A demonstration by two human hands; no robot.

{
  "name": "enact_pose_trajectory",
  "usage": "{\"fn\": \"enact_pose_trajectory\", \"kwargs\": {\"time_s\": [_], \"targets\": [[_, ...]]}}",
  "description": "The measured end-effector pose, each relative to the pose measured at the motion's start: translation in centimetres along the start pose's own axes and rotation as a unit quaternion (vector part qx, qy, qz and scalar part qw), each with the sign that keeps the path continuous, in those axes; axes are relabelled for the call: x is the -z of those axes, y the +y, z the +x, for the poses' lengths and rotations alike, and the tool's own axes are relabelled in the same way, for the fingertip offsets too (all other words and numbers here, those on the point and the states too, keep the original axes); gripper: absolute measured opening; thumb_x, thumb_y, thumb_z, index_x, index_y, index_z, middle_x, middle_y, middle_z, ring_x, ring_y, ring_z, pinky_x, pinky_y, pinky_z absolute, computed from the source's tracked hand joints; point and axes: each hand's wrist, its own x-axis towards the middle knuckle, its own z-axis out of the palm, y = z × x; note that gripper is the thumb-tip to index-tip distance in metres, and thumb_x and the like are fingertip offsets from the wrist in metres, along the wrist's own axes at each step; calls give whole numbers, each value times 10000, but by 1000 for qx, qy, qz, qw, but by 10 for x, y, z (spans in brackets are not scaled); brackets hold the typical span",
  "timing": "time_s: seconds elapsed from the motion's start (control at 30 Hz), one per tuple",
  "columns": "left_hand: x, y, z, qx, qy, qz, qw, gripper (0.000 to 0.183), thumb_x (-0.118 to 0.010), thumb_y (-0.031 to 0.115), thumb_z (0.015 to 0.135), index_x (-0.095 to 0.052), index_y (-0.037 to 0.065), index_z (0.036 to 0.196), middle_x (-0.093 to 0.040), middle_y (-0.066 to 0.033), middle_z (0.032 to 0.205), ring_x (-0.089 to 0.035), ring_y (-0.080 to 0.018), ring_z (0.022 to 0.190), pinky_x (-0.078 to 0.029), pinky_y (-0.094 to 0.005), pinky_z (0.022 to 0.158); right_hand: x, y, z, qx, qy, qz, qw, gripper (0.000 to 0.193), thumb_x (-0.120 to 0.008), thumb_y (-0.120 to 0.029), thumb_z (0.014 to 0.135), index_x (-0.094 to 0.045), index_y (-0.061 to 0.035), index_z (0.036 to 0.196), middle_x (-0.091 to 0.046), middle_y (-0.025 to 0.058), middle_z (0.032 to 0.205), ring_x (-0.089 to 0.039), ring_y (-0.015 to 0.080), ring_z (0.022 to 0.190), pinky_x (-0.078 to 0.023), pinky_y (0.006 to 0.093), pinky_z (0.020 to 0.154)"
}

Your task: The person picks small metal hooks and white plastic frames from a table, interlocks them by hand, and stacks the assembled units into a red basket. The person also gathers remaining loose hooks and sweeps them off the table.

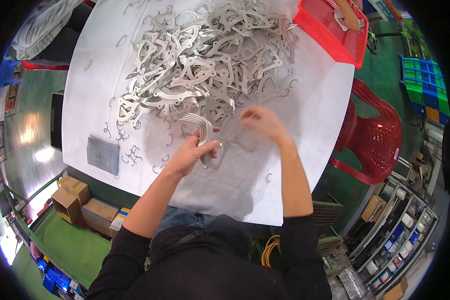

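My left hand [186, 156] is closed round several silver metal brackets [205, 131], stacked together and held above the near part of the white-covered table [225, 200]. Thumb and fingers pinch the stack at its lower half. To its right, my right hand [266, 123] hovers over the table; its fingers are curled but smeared by motion, so whether anything is in them does not show. A single bracket [243, 144] appears just below that hand, beside the held stack. Beyond both hands lies a large heap of similar flat curved brackets [205, 65] with holes.
Small wire hooks [132, 156] are scattered on the left, near a grey plastic pouch [103, 156]. A red mesh basket [325, 32] sits at the far right corner, with another person's hand [352, 22] over it. A dark red plastic chair [372, 132] stands right of the table; cardboard boxes [100, 215] are lower left.
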Motion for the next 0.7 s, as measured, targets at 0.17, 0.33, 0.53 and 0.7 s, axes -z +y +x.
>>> {"fn": "enact_pose_trajectory", "kwargs": {"time_s": [0.17, 0.33, 0.53, 0.7], "targets": [[22, 1, -9, 7, 43, -37, 998, 454, -635, 204, 857, -463, 84, 1260, -553, 0, 798, -556, -99, 723, -447, -248, 688, 57, 70, 36, -10, 174, -431, 886, 220, -612, -122, 782, -604, -149, 1000, -535, 66, 1056, -578, 274, 934, -491, 390, 750], [31, 2, -17, 23, 43, -61, 997, 440, -591, 222, 886, -444, 74, 1275, -573, -23, 809, -564, -116, 726, -462, -264, 703, 50, 66, 6, 87, 104, -563, 815, 87, -555, -94, 800, -563, -85, 886, -523, 59, 968, -566, 278, 862, -477, 377, 720], [15, 0, -19, 23, 43, -38, 998, 432, -584, 288, 898, -462, 89, 1262, -586, -32, 844, -584, -123, 786, -458, -270, 733, 15, -13, -67, 109, 287, -302, 902, 86, -595, -112, 801, -618, -58, 863, -595, 84, 844, -561, 275, 824, -457, 368, 718], [-6, -8, -13, 44, -14, -88, 995, 471, -597, 286, 894, -439, 82, 1288, -583, -20, 844, -585, -125, 795, -459, -267, 731, -64, -33, -74, 52, 79, -58, 994, 143, -626, -148, 814, -645, -48, 914, -626, 107, 883, -571, 265, 867, -457, 351, 768]]}}
